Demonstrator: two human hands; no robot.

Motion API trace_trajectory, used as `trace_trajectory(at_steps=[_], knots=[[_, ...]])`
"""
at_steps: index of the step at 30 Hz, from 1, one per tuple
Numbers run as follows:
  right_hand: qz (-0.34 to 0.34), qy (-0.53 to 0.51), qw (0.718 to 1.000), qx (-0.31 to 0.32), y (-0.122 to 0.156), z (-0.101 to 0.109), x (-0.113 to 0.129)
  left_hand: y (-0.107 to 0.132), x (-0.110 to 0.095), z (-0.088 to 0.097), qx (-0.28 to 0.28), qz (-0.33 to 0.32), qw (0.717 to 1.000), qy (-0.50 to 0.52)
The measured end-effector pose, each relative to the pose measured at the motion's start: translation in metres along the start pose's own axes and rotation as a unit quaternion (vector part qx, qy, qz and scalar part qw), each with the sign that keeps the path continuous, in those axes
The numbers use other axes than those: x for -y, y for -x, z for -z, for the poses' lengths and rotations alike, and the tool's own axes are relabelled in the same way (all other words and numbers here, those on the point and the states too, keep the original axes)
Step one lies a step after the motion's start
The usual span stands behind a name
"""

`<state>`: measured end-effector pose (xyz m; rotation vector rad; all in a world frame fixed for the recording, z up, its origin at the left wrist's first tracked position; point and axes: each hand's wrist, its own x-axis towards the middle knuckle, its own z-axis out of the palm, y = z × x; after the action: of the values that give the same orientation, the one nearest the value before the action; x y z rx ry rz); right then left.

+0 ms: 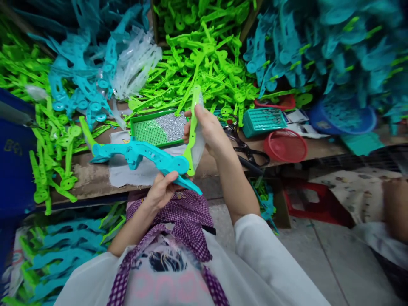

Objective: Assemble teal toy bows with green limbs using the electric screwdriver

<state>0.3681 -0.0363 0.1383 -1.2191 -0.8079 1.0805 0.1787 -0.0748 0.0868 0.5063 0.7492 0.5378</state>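
My left hand [161,190] is closed on the lower right end of a long blue plastic part [140,151], held level above the bench's front edge. A bent green piece sticks up from that part's left end. My right hand [208,127] grips a slim lime-green plastic arm [191,142], which stands nearly upright with a whitish translucent strip [199,146] along its right side. The arm's lower end meets the blue part's rounded right end; whether they are joined I cannot tell. Behind them lies a green perforated tray [146,131] with small silvery pieces [172,126] in its right half.
Lime-green arms [204,63] are heaped at the back, with blue parts [79,80] left and more [287,42] right. Scissors [247,148], a teal box [264,122], a red basket [285,145] and a blue basin [342,117] stand rightward. Another person's arm [395,208] shows far right.
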Motion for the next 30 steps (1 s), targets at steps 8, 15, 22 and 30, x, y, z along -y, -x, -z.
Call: trace_trajectory(at_steps=[8, 15, 22, 30], knots=[[0.111, 0.213, 0.957, -0.161, 0.089, 0.034, -0.068, 0.011, -0.012, 0.009, -0.023, -0.03, 0.999, 0.006], [0.137, 0.435, 0.854, -0.25, 0.108, 0.083, -0.095, 0.007, -0.004, 0.016, -0.031, -0.012, 0.999, 0.009], [0.069, 0.603, 0.789, -0.097, 0.04, 0.087, -0.083, 0.038, -0.019, 0.051, -0.068, -0.027, 0.997, 0.029], [0.076, 0.553, 0.799, -0.224, 0.024, 0.124, -0.072, 0.047, -0.034, 0.084, -0.033, -0.016, 0.999, 0.038]])
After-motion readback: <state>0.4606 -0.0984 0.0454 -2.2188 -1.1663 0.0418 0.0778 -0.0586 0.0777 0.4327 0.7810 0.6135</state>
